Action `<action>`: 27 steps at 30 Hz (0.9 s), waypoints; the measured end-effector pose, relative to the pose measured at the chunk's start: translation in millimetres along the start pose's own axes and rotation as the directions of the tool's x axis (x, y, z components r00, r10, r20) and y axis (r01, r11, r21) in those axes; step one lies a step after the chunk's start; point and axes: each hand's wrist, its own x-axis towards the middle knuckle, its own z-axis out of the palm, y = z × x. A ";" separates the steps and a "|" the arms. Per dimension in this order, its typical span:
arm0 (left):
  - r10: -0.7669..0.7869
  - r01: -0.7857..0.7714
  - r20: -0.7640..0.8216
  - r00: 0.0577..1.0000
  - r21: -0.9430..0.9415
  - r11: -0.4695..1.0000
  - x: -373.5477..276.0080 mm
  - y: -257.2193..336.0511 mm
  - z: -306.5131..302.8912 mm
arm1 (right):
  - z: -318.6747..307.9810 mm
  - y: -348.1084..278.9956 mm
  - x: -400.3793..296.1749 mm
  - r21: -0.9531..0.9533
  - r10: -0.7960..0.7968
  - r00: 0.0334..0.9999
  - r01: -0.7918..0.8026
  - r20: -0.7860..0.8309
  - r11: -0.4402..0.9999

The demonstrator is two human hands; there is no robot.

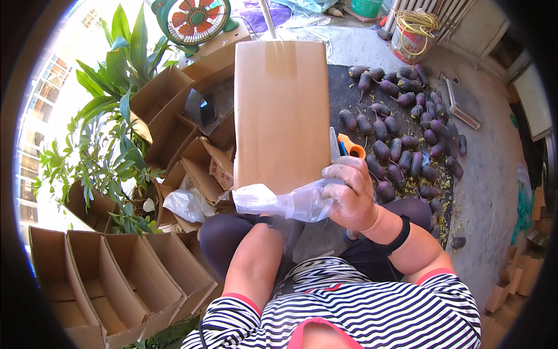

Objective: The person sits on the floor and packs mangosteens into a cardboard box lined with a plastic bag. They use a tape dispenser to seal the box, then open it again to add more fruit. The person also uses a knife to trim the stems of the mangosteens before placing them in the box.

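Observation:
An upright cardboard box, with a strip of tape at its far end, is right in front of me. Clear plastic film runs along its near edge. The fingers of my right hand are closed on this film at the box's near right corner. My left forearm reaches under the near end of the box, which hides my left hand. An orange tape dispenser shows just beyond my right hand, partly hidden by it. Many dark purple radishes lie to the right on a black mat.
Open cardboard boxes stand in a row at lower left, more at upper left by potted plants. A green fan is at the top. A flat scale-like object and a bucket with yellow rope are at right.

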 end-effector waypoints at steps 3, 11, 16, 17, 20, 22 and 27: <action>0.032 -0.031 -0.041 0.999 0.026 0.999 -1.7 8.0 -4.6 | 2.4 4.1 -2.2 -0.018 0.029 1.000 -0.029 -0.007 0.999; 0.381 -0.320 -0.426 0.820 0.210 0.924 -14.0 39.4 -121.5 | 9.7 35.1 -17.0 -0.185 0.345 0.938 -0.334 0.031 0.924; 0.386 -0.346 -0.474 0.791 0.173 0.922 -19.6 41.0 -118.4 | 6.0 51.7 -47.0 -0.181 0.364 0.924 -0.341 0.117 0.923; 0.334 -0.335 -0.477 0.813 0.086 0.938 -20.7 41.4 -109.8 | 2.8 57.1 -55.3 -0.155 0.354 0.928 -0.335 0.116 0.929; 0.360 -0.309 -0.503 0.786 0.184 0.933 -27.9 53.4 -105.9 | -0.3 62.7 -64.2 -0.103 0.390 0.910 -0.378 0.140 0.920; 0.364 -0.315 -0.458 0.811 0.181 0.931 -25.8 57.9 -99.7 | -5.6 68.8 -71.8 -0.178 0.452 0.880 -0.426 0.145 0.887; 0.530 -0.498 -0.077 0.845 0.250 0.830 -37.3 105.8 -142.3 | 1.4 55.9 -78.8 -0.224 0.334 0.923 -0.290 0.191 0.930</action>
